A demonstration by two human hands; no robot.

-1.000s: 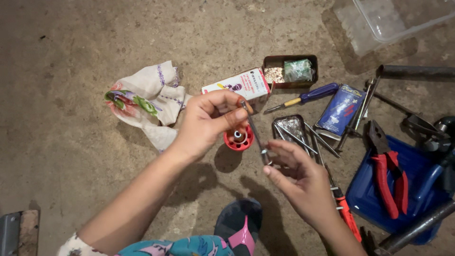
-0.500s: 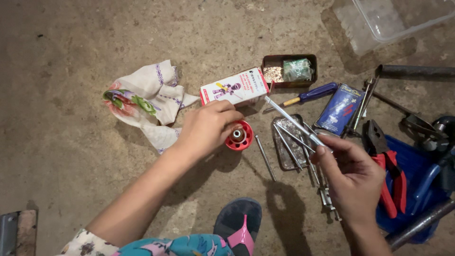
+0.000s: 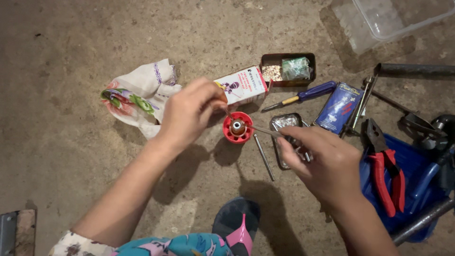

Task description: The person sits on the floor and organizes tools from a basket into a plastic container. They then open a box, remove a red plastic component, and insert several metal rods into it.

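Nearest, the right hand (image 3: 327,163) pinches the end of a thin metal rod (image 3: 259,129), its grip closed on it. The rod slants across a red wheel (image 3: 238,127) resting on the concrete floor (image 3: 71,57). The left hand (image 3: 189,111) closes its fingertips on the rod's far end above the wheel. Beyond lie a printed carton (image 3: 242,84) and a patterned cloth (image 3: 137,95).
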